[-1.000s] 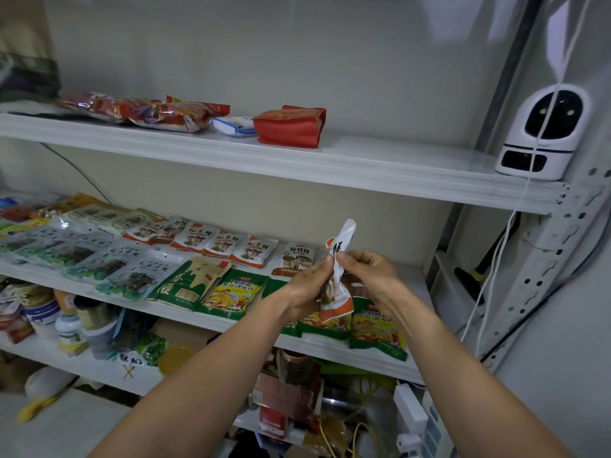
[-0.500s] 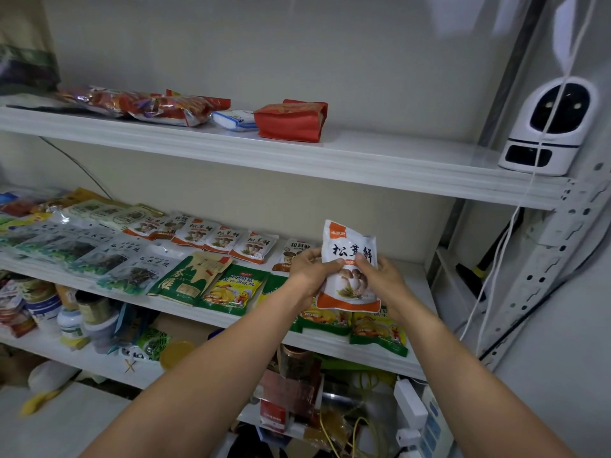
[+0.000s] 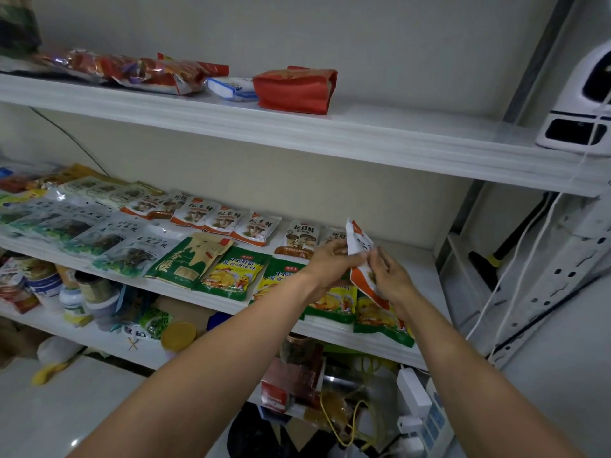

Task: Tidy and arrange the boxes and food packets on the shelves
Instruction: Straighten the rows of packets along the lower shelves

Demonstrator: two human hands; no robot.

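We note the packet (image 3: 360, 246) is now edge-on and tilted; half a second back it faced us flat. The left grip (image 3: 330, 262) pinches its middle and the right grip (image 3: 390, 279) holds its lower part (both closed on it). It's in the air over the right end of the middle shelf (image 3: 421, 279), near the back row (image 3: 254, 228) of matching packets. We judge it's being oriented to join that row and is not yet placed.
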